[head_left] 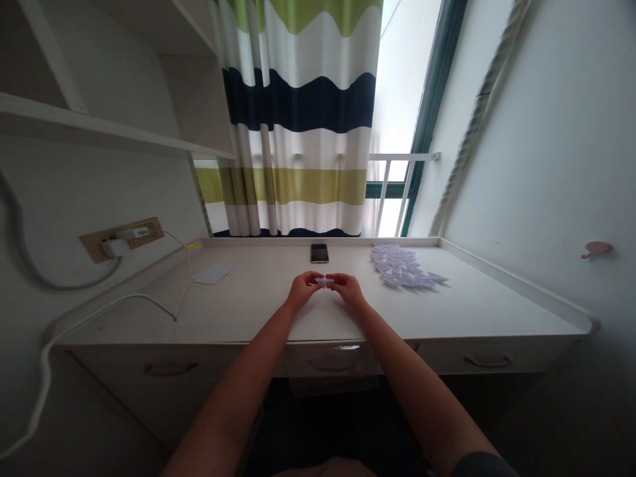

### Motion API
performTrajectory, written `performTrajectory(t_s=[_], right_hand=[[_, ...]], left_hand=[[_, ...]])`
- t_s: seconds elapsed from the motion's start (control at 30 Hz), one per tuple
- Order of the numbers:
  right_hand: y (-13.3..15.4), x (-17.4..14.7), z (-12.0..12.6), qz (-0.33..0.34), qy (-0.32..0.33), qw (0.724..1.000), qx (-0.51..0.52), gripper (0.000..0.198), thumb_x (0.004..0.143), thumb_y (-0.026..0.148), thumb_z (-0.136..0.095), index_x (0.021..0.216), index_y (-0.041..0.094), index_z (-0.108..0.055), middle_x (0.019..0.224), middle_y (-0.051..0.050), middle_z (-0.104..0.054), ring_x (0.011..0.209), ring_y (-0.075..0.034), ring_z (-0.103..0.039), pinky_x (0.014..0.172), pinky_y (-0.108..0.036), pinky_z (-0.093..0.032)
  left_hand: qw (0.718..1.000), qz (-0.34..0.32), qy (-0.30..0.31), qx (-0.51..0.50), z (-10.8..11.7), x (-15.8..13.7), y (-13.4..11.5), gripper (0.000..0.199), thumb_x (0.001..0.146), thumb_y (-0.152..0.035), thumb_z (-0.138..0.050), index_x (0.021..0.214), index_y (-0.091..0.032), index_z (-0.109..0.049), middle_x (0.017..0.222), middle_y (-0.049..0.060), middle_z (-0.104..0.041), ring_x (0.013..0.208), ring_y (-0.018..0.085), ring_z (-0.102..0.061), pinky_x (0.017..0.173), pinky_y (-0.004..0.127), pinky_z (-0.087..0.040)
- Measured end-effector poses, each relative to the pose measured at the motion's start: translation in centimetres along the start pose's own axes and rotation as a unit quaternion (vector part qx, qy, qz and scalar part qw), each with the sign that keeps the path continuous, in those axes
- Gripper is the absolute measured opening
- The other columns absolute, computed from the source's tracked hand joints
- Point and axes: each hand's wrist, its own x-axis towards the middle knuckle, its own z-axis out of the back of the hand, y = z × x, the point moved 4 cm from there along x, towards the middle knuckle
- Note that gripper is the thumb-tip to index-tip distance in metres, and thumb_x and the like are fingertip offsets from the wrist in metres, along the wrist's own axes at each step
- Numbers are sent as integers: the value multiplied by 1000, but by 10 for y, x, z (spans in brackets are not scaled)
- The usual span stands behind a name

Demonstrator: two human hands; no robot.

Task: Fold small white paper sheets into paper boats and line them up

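Between my two hands is a small folded paper piece, pale and pointed, held just above the desk. My left hand pinches its left side with thumb and fingers. On the other side, my right hand grips it the same way. The fingers cover part of the piece, so its exact shape is hard to make out. To the right of my hands lies a pile of pale folded paper pieces with many pointed tips.
A dark phone lies beyond my hands near the desk's back edge. Paper sheets rest at the left. A white cable runs over the left of the white desk. Shelves overhang the left side; a striped curtain hangs behind.
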Motion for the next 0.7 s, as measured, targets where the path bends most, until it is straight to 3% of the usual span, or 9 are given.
performTrajectory(t_s=[0.53, 0.7], right_hand=[[-4, 2, 4, 1, -49, 998, -30, 20, 54, 28, -68, 70, 16, -67, 68, -5, -68, 66, -19, -62, 68, -33, -47], [-2, 2, 4, 1, -48, 998, -35, 18, 55, 29, -67, 69, 17, -67, 66, -5, -68, 66, -19, -62, 68, -33, -47]], left_hand=[[998, 35, -20, -50, 0, 1, 5, 23, 53, -22, -69, 74, -13, -66, 71, 6, -66, 70, 16, -60, 69, 29, -46], [997, 43, -32, -61, 0, 2, 5, 20, 51, -22, -70, 70, -14, -67, 65, 4, -65, 63, 14, -58, 65, 29, -46]])
